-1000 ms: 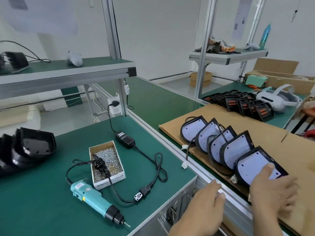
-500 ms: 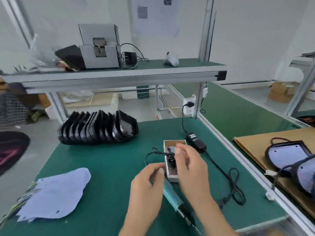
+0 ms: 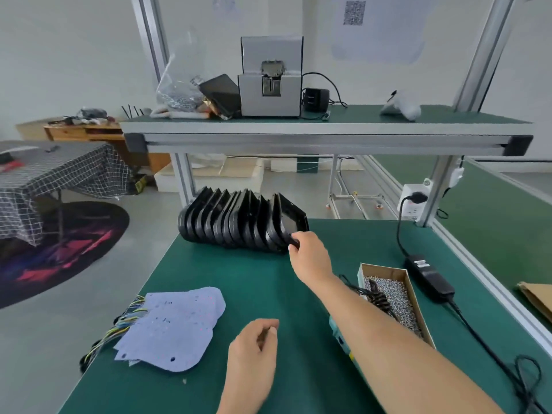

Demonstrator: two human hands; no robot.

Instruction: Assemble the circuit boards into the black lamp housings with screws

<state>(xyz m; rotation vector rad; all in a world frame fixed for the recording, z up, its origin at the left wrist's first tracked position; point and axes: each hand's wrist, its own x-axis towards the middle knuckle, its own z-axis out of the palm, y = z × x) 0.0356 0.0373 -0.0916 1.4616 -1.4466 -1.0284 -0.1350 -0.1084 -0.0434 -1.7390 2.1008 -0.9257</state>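
A row of several black lamp housings (image 3: 239, 224) stands on edge at the far end of the green bench. My right hand (image 3: 309, 255) reaches to the row's right end and pinches the rim of the nearest housing (image 3: 288, 221). My left hand (image 3: 254, 351) hovers low over the mat near the front, fingers curled, with something small and dark between them that I cannot identify. A stack of pale circuit boards (image 3: 173, 324) with coloured wires lies at the front left. A cardboard box of screws (image 3: 391, 297) sits right of my forearm. The teal electric screwdriver (image 3: 340, 336) is mostly hidden under my right arm.
A black power adapter (image 3: 430, 274) and its cable run along the bench's right side to a wall socket (image 3: 413, 204). An overhead shelf (image 3: 328, 127) carries a grey screw feeder machine (image 3: 270, 79). Brown cardboard (image 3: 537, 297) lies on the neighbouring bench to the right.
My view has swung left from the finished lamps to the bench. My right hand has left the screw box area and reached forward onto the end housing; my left hand has dropped lower.
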